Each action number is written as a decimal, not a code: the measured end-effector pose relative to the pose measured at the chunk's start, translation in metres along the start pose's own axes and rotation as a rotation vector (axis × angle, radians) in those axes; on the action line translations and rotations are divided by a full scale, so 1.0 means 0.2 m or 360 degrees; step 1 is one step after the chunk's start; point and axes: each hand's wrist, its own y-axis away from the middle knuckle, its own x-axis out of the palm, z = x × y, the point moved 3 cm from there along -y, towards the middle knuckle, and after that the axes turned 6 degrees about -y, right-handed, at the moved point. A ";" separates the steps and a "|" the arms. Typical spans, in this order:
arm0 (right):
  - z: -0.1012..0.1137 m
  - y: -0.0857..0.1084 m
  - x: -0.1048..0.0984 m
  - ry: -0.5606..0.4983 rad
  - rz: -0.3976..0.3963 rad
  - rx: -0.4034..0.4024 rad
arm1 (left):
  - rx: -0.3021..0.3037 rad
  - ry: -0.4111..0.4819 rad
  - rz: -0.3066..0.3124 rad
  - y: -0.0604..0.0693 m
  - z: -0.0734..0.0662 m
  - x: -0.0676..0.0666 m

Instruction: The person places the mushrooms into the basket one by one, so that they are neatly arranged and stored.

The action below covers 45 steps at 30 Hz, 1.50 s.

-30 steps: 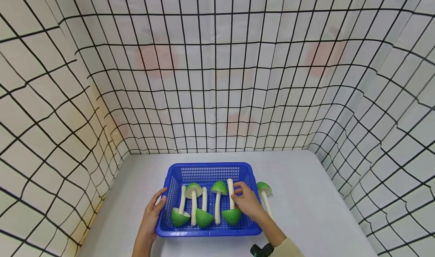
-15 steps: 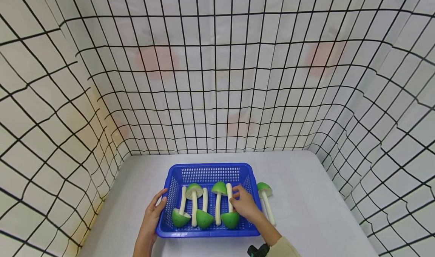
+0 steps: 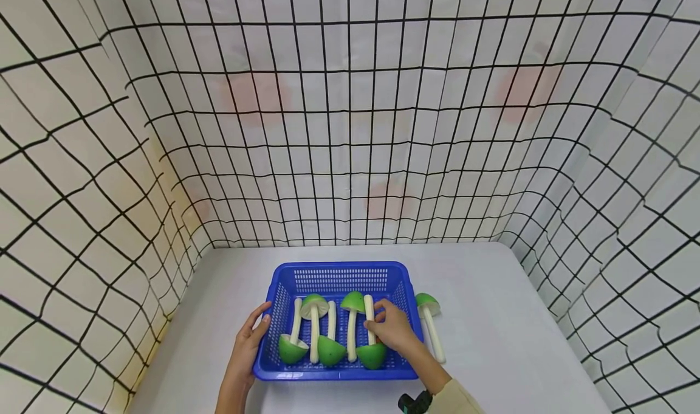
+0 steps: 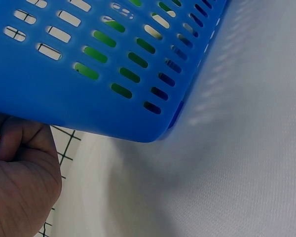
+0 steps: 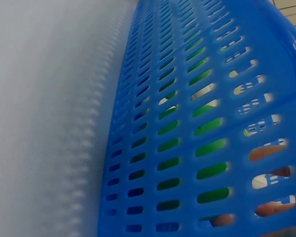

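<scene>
A blue slotted plastic basket holds several toy mushrooms with green caps and white stems, laid side by side with caps at alternating ends. My left hand grips the basket's left rim; the left wrist view shows its curled fingers against the edge. Inside, at the right end of the row, my right hand pinches the stem of a mushroom whose cap points toward me. Through the slots in the right wrist view, parts of the fingers show. Another mushroom lies outside, right of the basket.
The basket stands on a white-covered table. White walls with a black grid enclose the table at the back and both sides. A small black device sits at my right wrist, by a beige sleeve.
The right hand has brought its mushroom slightly left and down, closer to the neighbouring mushroom. My left hand stays on the rim, and the basket has hardly moved.
</scene>
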 end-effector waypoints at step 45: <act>0.00 -0.02 0.02 0.0168 -0.0013 -0.0028 | -0.0004 0.0024 -0.0024 -0.01 0.01 0.00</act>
